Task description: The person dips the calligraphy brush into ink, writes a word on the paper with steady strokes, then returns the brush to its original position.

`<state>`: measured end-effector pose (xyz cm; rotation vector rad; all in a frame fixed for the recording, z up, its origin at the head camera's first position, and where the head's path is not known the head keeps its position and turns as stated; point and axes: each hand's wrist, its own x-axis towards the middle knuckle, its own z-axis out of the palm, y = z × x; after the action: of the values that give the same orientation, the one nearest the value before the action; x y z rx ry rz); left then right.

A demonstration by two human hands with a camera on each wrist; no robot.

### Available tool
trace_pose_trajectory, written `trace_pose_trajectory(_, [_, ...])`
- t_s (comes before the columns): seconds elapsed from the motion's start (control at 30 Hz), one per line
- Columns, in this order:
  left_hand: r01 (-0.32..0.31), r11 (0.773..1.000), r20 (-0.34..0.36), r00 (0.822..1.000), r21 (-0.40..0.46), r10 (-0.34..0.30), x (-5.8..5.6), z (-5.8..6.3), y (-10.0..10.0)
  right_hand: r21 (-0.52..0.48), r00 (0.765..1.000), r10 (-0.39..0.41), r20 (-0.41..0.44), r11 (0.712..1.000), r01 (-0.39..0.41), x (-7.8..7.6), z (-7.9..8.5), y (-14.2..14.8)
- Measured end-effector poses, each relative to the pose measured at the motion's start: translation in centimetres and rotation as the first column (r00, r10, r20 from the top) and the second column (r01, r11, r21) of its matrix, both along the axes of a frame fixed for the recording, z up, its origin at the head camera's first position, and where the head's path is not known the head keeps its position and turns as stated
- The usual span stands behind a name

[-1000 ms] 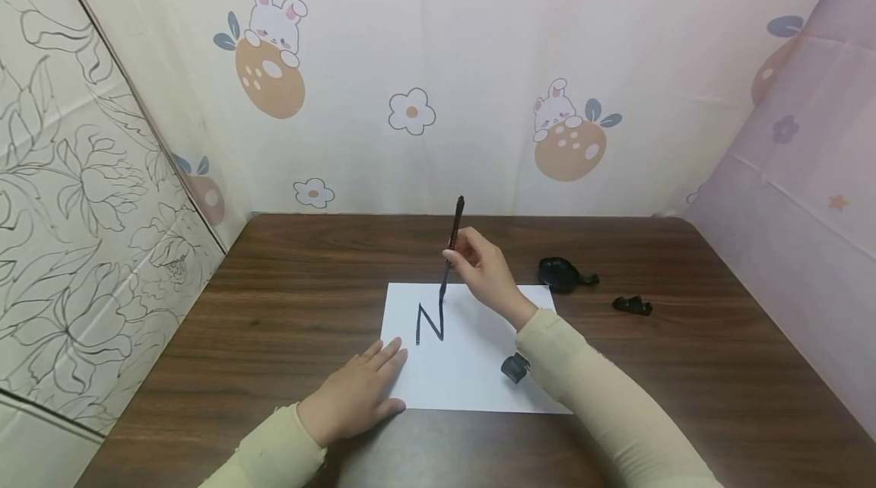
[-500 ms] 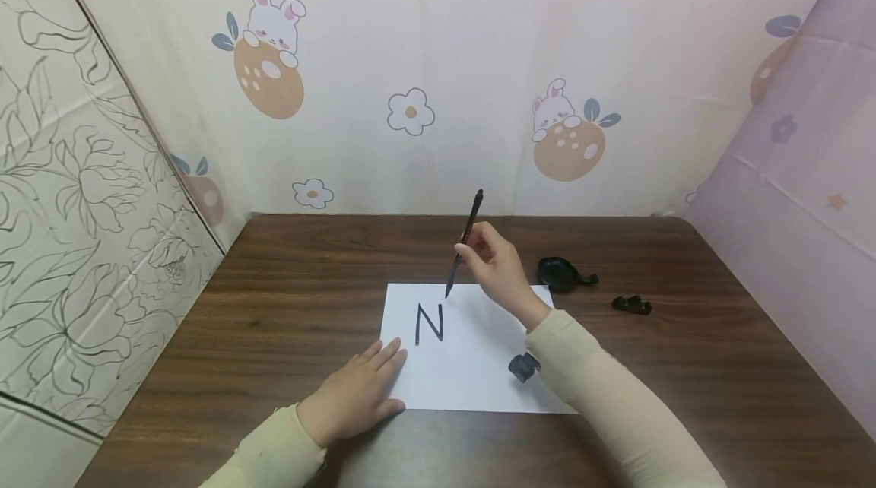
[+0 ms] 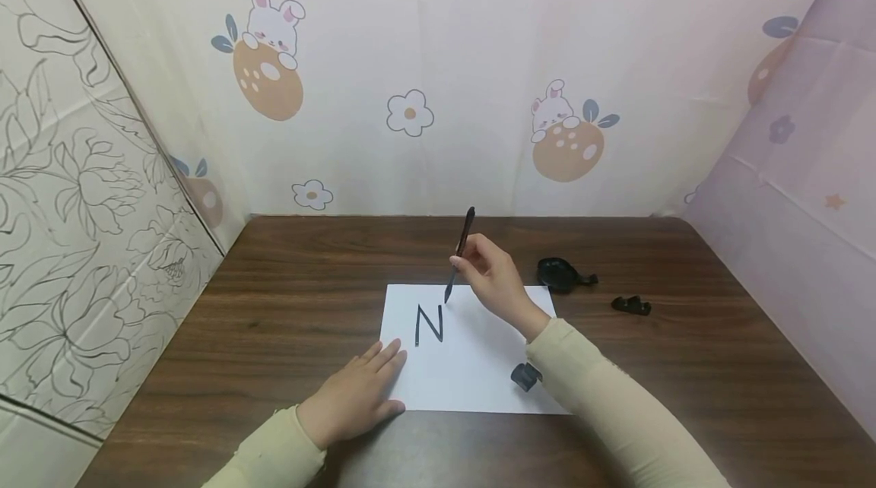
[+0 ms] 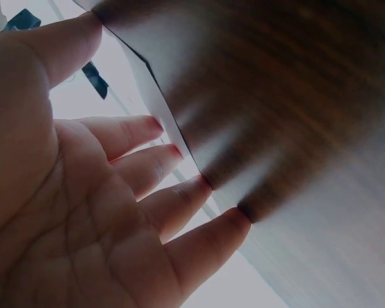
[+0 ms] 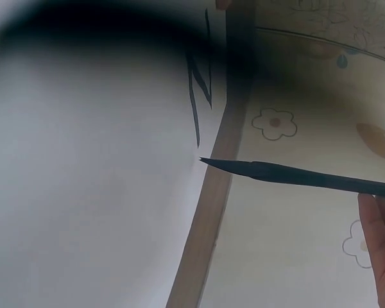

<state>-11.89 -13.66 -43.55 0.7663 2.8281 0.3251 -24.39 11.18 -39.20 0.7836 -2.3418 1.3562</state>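
Observation:
My right hand pinches a black writing brush above its middle. The dark pointed tip is close to the top of the last stroke of a black letter N on a white sheet of paper. In the right wrist view the brush points at the stroke's end with a small gap showing. My left hand rests flat at the paper's left edge, fingers spread. From the left wrist view, its fingertips press along that edge and the table.
A small black dish with a handle stands behind the paper's right corner. To its right lies a black bumpy brush rest. The brown wooden table meets a printed curtain at the back. A black wrist camera sits at the right sleeve.
The brush finished the N's right stroke upward and lifted off the paper. It shifted right, then dipped back down slightly toward the sheet. The left hand has stayed in place.

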Motion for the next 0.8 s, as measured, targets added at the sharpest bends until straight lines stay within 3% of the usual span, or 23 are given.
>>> trace_pose_trajectory(0.8, [-0.004,1.0,0.007,1.0,0.011,0.003,0.09,0.18,0.0,0.043,1.0,0.008,0.013,0.999,-0.008,0.42,-0.35,0.01])
